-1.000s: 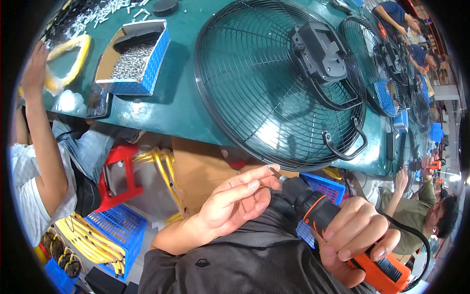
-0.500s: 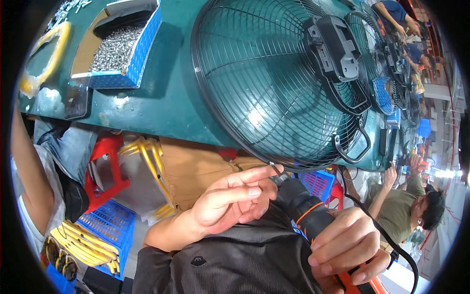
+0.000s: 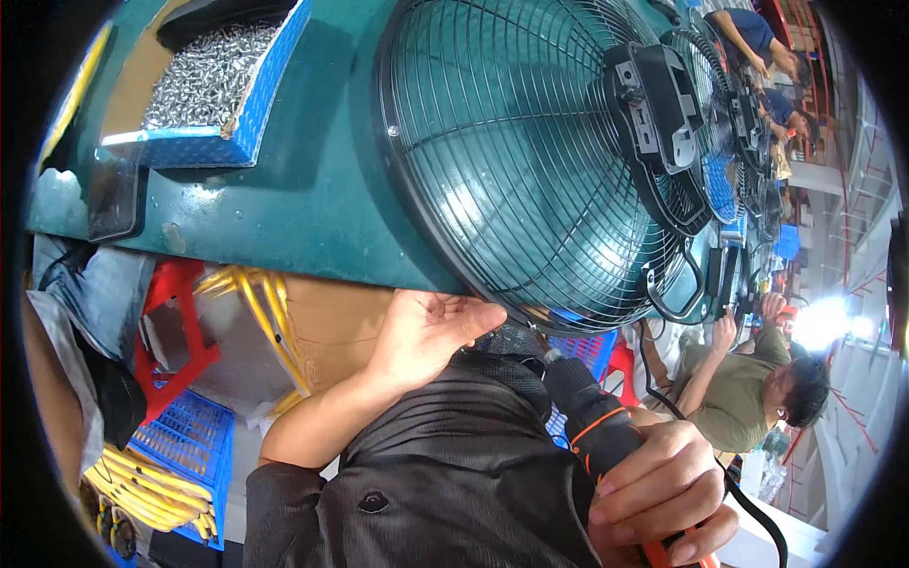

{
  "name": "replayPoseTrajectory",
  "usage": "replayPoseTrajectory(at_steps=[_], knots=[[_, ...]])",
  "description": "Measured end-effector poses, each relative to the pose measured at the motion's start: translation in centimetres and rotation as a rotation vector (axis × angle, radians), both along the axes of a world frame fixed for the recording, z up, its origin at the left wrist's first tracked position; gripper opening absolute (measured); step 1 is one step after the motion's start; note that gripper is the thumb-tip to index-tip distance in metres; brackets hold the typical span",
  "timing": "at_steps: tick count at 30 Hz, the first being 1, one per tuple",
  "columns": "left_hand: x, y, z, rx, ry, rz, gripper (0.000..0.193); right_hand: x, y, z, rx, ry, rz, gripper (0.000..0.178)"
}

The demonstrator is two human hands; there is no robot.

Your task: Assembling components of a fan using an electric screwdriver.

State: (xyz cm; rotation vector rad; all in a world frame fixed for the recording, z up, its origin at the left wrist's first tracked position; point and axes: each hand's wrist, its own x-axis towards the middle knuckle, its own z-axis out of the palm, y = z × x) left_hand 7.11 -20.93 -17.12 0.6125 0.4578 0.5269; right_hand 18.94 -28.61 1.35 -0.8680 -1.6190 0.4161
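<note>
A large black wire fan guard [image 3: 530, 189] lies on the green table [image 3: 312, 222], its near rim jutting over the table's front edge. My left hand [image 3: 421, 336] is at that rim, thumb against it and the other fingers curled in behind, partly hidden. My right hand [image 3: 658, 488] is wrapped round an orange and black power screwdriver [image 3: 601, 417], tilted up and to the left. Its bit points at the rim just right of my left thumb; a small screw may be there, too small to make out. The fan's black housing [image 3: 658, 109] sits on the guard's middle.
A blue-sided carton [image 3: 270, 90] of small screws stands at the table's left. Below are a red stool [image 3: 185, 331] and a blue crate [image 3: 189, 426] with yellow tubes [image 3: 156, 488]. A black cord [image 3: 757, 516] trails on the right. A co-worker [image 3: 748, 379] works further right, near more fans.
My left hand has moved left and up, from before the screwdriver's tip to the guard's rim. The screwdriver has shifted slightly down. The view has swung, moving the carton left.
</note>
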Motion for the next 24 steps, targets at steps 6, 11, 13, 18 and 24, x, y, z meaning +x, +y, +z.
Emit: replayPoseTrajectory(at_steps=[6, 11, 13, 18, 24], knots=[[-0.3, -0.1, 0.6, -0.066, 0.018, -0.020, 0.024, -0.1, 0.3, 0.1, -0.017, 0.011, -0.020, 0.035], [-0.5, 0.1, 1.1, -0.123, 0.045, -0.055, 0.031, -0.2, 0.3, 0.1, -0.041, 0.024, -0.049, 0.037], [-0.5, 0.1, 1.3, -0.145, 0.055, -0.066, 0.031, -0.3, 0.2, 0.2, -0.046, 0.022, -0.063, 0.037], [-0.6, -0.3, 1.7, -0.057, 0.087, 0.030, 0.025, -0.2, 0.1, 0.4, -0.080, 0.019, -0.066, 0.038], [-0.4, -0.6, 1.7, -0.026, 0.107, 0.065, 0.022, 0.1, -0.1, 0.3, -0.061, 0.052, -0.069, 0.039]])
